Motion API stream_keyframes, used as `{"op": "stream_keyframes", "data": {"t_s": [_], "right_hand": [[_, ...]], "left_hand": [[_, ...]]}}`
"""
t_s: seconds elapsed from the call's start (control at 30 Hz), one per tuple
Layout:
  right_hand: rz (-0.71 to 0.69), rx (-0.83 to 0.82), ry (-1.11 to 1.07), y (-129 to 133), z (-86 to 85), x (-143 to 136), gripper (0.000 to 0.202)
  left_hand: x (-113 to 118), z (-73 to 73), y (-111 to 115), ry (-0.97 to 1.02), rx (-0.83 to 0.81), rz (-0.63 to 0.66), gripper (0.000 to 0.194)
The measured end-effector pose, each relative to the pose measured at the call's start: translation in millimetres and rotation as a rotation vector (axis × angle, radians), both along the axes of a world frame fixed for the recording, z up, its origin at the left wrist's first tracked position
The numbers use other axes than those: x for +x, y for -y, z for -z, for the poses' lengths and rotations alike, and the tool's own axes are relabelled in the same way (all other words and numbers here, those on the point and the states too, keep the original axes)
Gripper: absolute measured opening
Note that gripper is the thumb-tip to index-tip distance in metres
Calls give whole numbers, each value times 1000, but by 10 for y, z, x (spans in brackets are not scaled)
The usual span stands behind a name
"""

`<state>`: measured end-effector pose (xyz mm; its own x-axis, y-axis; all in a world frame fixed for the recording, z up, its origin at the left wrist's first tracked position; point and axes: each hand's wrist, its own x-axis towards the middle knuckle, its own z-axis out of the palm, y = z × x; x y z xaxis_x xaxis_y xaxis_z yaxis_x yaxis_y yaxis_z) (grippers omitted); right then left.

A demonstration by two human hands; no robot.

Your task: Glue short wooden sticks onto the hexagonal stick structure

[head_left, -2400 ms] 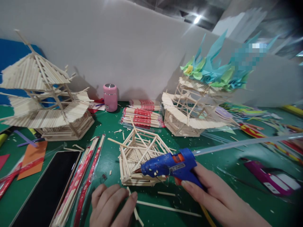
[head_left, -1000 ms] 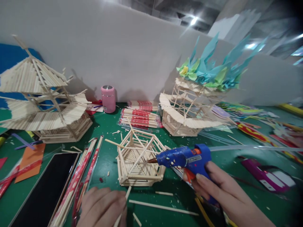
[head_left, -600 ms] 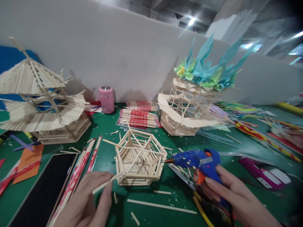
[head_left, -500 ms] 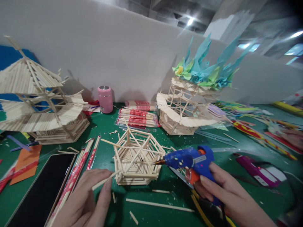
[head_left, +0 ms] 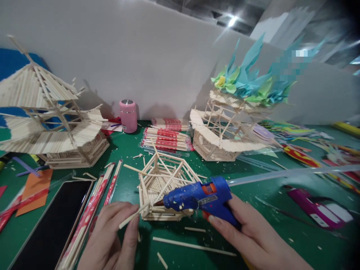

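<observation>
Between thumb and fingers, my left hand [head_left: 112, 236] pinches a short wooden stick [head_left: 131, 218] in front of a small frame [head_left: 165, 183] built of sticks. My right hand [head_left: 247, 228] is wrapped round the grip of a blue hot glue gun [head_left: 197, 197]. The gun's tip is at the far end of the held stick, by the frame's left front corner; whether it touches cannot be seen clearly. A clear glue stick [head_left: 281, 174] juts from the gun's back. One long loose stick [head_left: 194, 246] lies on the green table in front of the frame.
Two stick pavilions stand behind, one at left [head_left: 53, 123] and one at right [head_left: 222, 138] topped with blue-green paper. Wrapped stick bundles [head_left: 165, 138] and a pink flask [head_left: 128, 116] are at the back. A phone [head_left: 53, 221] lies left, a purple-and-white tool [head_left: 317, 210] right.
The glue gun in my right hand has moved left, bringing its tip to the stick's end. My left hand keeps its pinch. The whole view has shifted slightly.
</observation>
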<state>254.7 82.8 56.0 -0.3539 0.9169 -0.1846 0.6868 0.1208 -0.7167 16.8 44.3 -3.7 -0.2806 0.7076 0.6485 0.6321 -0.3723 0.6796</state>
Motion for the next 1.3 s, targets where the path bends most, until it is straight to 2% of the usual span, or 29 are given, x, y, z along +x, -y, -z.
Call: {"op": "stream_keyframes", "data": {"t_s": [0.17,0.33,0.53,0.8,1.0,1.17,1.3], "right_hand": [[-23,-4,23,-2,-13,-23,27],[-5,-23,73,13,7,-12,35],[7,-17,58,-22,10,-8,37],[8,-38,78,7,1,-7,36],[-2,7,39,-27,-9,9,35],[110,90,20,-32,-33,-30,25],[287,171,-159,-35,-7,29,22]], "left_hand": [[33,-4,-11,21,6,-22,16],[32,-2,-7,47,-3,-28,17],[-22,15,37,29,-37,23,19],[8,10,3,32,-23,1,19],[29,4,15,53,-24,-6,19],[53,-1,17,97,-9,-22,19],[32,15,16,52,-13,30,19]]}}
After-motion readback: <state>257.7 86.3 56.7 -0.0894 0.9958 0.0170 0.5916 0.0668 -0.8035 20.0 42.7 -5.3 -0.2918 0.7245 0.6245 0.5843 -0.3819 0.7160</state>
